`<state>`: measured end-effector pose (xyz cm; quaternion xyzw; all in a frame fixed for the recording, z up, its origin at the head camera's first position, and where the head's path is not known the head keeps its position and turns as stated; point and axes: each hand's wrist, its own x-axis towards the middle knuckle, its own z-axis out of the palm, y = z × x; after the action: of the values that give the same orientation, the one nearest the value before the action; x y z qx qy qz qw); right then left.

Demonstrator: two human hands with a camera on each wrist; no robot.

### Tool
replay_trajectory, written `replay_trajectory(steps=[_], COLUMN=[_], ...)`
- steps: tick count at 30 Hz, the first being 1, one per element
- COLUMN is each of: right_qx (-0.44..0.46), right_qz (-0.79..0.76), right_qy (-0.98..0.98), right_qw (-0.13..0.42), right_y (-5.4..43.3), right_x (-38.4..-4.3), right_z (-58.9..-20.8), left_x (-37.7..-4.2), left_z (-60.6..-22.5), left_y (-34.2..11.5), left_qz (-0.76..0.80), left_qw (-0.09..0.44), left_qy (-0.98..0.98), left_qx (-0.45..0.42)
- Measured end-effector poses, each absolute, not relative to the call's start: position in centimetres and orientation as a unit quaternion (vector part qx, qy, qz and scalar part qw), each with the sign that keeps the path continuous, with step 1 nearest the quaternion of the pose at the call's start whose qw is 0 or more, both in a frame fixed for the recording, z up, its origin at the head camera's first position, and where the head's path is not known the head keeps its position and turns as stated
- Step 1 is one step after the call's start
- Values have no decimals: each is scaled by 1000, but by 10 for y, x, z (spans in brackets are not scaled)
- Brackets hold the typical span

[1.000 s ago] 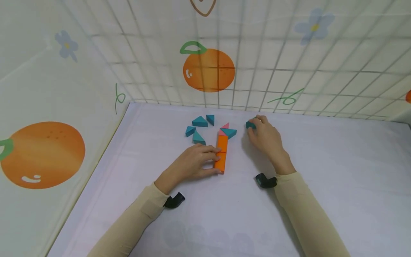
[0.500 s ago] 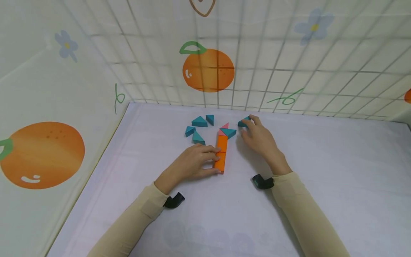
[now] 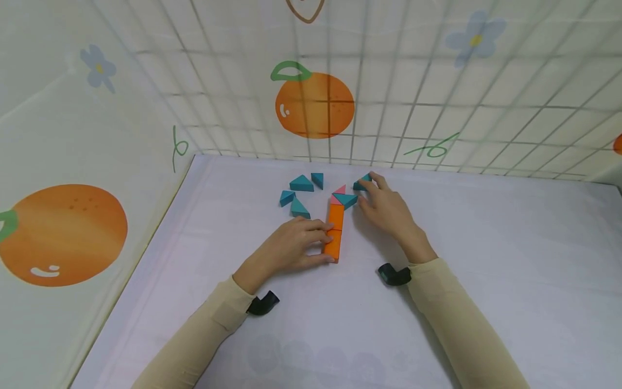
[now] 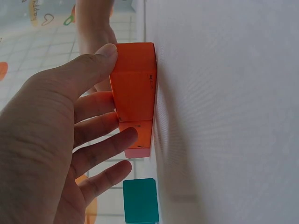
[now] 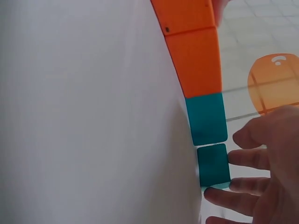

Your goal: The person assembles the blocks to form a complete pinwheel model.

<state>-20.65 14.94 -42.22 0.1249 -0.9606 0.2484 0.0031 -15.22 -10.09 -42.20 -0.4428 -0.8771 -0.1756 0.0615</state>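
My left hand point(image 3: 289, 246) rests against two orange blocks point(image 3: 336, 216) lined up end to end. In the left wrist view the thumb touches the near block's corner, and the spread fingers point(image 4: 100, 151) lie along the side. Two pink triangular pieces point(image 3: 340, 189) and a teal triangular block point(image 3: 347, 200) sit at the row's far end. My right hand point(image 3: 389, 213) touches another teal triangular block point(image 3: 360, 185) with its fingertips, just beyond that end. Its thumb point(image 5: 250, 132) stands off this block in the right wrist view.
Several teal triangular blocks point(image 3: 302, 185) lie in a loose cluster left of the row, beyond my left hand. All stand on a white-covered table point(image 3: 510, 259). A patterned curtain with printed oranges point(image 3: 316, 105) rises behind the table's far edge.
My right hand has moved left, and the teal triangular block at its fingers has slid left towards the row. The left hand and the orange blocks stay put.
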Motion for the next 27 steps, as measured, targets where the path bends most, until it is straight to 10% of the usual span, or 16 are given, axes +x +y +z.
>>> replay_trajectory(steps=[27], right_qx=[160], right_qz=[238], right_qy=[-957], right_qw=[54], right_y=[139], right_x=[-210], right_z=[-430], left_x=[-153], left_z=[-424], left_y=[-101], left_qz=[-190], left_qw=[64], left_qy=[-872], left_qx=[-447])
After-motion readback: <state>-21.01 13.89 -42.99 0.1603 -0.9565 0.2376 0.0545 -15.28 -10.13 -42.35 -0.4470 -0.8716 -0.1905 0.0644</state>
